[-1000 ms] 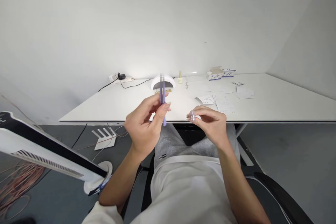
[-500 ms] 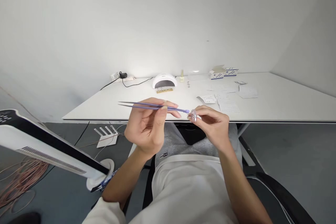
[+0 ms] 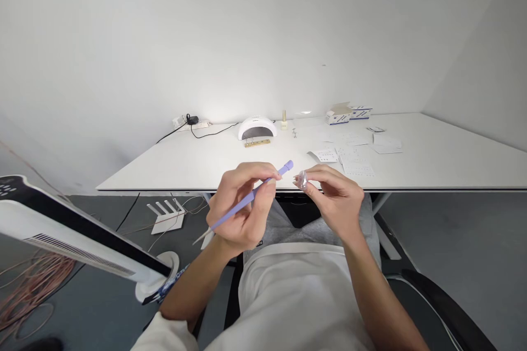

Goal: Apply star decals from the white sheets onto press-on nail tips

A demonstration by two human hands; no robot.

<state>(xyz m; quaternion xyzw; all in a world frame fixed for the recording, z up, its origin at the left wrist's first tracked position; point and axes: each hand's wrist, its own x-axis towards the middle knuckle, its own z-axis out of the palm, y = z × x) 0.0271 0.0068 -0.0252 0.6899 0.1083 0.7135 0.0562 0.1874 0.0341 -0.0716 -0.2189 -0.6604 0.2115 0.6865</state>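
The left hand point(image 3: 249, 227) pinches one pair of lilac tweezers point(image 3: 234, 210) between thumb and fingers; its rounded end sticks out past the fingertips, up toward the right, and its pointed tips slant down to the left, beyond the palm. The right hand point(image 3: 340, 203) pinches one small, clear, shiny piece point(image 3: 302, 180) at its fingertips, near the tweezers' rounded end but apart from it. Beyond, on one white table point(image 3: 164, 167), stand one arched white lamp point(image 3: 257, 123), one wooden strip point(image 3: 257, 143) before it, one bottle point(image 3: 284, 125) and two boxes point(image 3: 338, 117).
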